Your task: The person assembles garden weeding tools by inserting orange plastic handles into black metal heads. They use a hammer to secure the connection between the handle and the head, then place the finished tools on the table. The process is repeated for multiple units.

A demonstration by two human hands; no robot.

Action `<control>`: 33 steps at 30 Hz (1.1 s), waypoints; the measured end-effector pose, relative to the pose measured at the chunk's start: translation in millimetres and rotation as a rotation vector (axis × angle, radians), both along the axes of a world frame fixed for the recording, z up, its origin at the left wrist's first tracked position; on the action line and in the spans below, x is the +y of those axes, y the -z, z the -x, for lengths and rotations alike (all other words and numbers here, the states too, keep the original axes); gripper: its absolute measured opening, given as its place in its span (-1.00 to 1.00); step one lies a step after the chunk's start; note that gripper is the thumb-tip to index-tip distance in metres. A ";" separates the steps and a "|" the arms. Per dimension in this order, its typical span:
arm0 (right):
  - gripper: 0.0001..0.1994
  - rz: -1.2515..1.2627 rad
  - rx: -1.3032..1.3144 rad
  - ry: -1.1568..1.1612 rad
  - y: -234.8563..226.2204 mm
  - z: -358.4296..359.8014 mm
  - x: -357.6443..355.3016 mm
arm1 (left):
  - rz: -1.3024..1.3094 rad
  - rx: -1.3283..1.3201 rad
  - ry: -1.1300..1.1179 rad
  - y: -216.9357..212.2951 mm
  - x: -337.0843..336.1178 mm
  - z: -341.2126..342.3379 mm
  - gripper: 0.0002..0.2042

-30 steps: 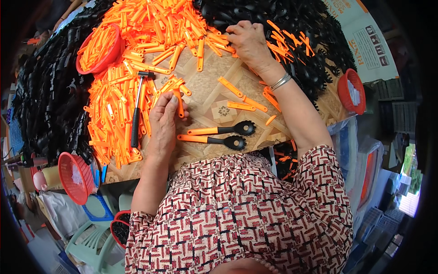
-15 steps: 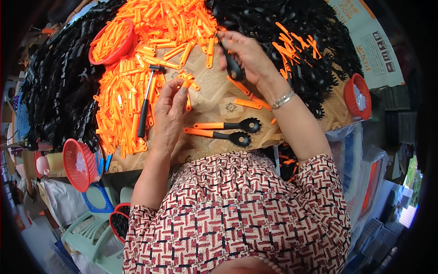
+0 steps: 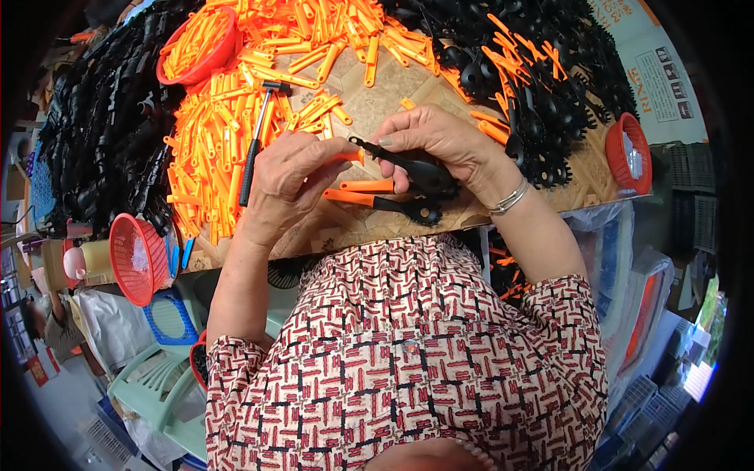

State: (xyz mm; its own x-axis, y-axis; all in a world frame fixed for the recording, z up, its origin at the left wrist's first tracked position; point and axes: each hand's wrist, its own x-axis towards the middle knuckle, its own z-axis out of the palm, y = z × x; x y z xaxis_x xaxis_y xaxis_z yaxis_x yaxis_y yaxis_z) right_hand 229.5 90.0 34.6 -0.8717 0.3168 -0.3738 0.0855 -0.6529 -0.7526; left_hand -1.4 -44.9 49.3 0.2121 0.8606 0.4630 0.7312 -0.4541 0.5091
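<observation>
Head view: I am watching the left hand (image 3: 292, 182) pinching a slim orange plastic handle (image 3: 353, 156) at the fingertips, while the right hand (image 3: 441, 143) is clamping a black plastic spoon-shaped head (image 3: 425, 174), its narrow shank pointing toward the left fingers; whether the two pieces are touching, I cannot tell. Both are hovering over a wood-patterned tabletop (image 3: 390, 88), where a black-gripped metal hammer (image 3: 253, 151) is lying left of the hands.

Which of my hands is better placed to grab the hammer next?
Probably your left hand: it is beside the hammer, while your right hand is farther off, holding a black utensil head. The left pinches an orange handle, though, so may need freeing.
</observation>
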 end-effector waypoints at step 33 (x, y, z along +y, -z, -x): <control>-0.79 -0.883 -0.192 0.063 -10.9 -37.9 -38.2 | -0.104 0.247 0.123 -1.6 1.5 -30.3 -0.73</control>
State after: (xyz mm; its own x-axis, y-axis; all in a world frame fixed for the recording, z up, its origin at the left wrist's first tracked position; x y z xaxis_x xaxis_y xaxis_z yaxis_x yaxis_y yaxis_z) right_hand 267.3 51.8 45.6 -0.7906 0.6024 -0.1096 0.2452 0.1474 -0.9582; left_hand 28.9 -43.4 50.9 0.4291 0.7721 0.4688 0.7632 -0.5875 0.2691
